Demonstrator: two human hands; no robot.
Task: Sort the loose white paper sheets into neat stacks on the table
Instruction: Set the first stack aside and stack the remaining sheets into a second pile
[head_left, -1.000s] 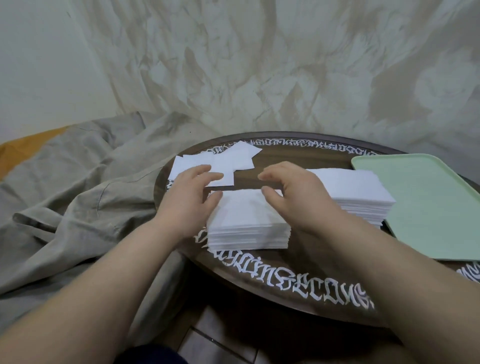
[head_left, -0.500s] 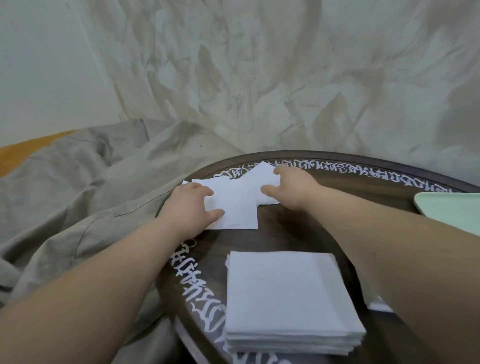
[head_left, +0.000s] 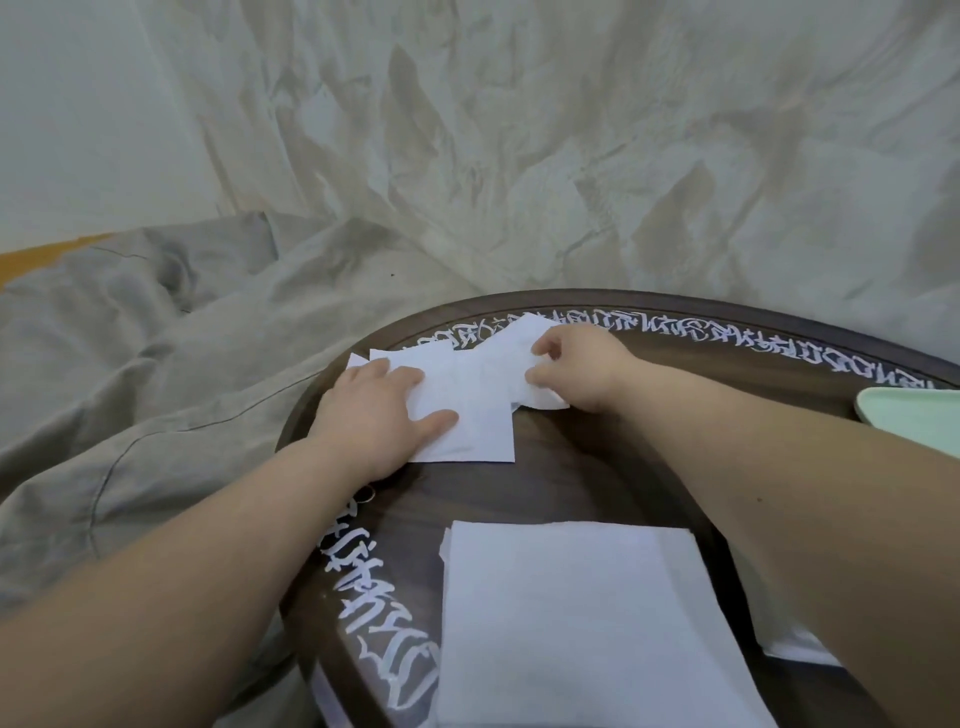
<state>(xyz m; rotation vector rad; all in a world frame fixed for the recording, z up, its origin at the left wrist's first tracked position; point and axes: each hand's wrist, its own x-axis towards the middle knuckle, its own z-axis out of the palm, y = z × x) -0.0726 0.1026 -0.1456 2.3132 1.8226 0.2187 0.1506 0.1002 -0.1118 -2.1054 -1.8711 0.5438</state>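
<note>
Lying fanned and overlapping at the far side of the round desk (head_left: 571, 483), the loose sheets (head_left: 467, 400) looked light, limp and apt to slide, best gathered at their edges. The left hand (head_left: 379, 410) pressed flat on their left part, fingers straight; the right hand (head_left: 576, 369) pinched their right edge. A squared stack (head_left: 582, 623) sat near the front edge

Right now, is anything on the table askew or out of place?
Yes: the loose sheets at the far edge lie fanned and overlapping, corners askew, under both hands. The near stack looks square.
</note>
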